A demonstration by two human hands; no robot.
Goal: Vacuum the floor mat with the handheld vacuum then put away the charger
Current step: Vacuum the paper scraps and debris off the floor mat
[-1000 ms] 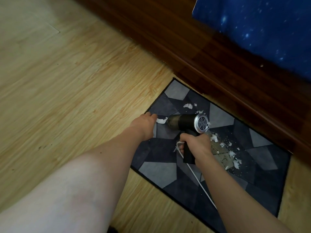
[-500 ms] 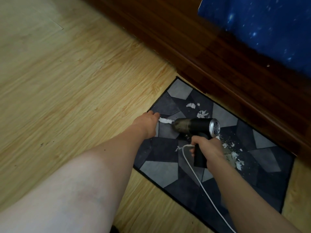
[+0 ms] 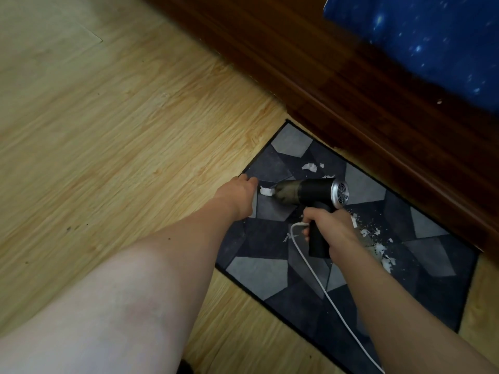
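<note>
A grey geometric floor mat point(image 3: 259, 271) lies on the wood floor beside a dark wooden bed frame. My right hand point(image 3: 333, 232) grips the handle of a black handheld vacuum point(image 3: 310, 194) with a silver rear grille; its nozzle points left at a white paper scrap point(image 3: 266, 190). A white charger cable point(image 3: 318, 282) runs from the handle toward the bottom right. My left hand point(image 3: 239, 195) presses down on the mat's left edge, fingers pointing toward the scrap. More white scraps point(image 3: 310, 166) and crumbs point(image 3: 380, 248) are scattered over the mat.
The dark wooden bed frame point(image 3: 351, 85) borders the mat on the far side, with a blue starry sheet point(image 3: 421, 41) above it. Light wood flooring point(image 3: 108, 130) stretches to the left. My bare leg point(image 3: 102, 314) fills the lower left.
The vacuum has turned so its grille faces right instead of toward me, and its nozzle has closed in on the scrap beside my left hand. The left hand stays on the mat edge.
</note>
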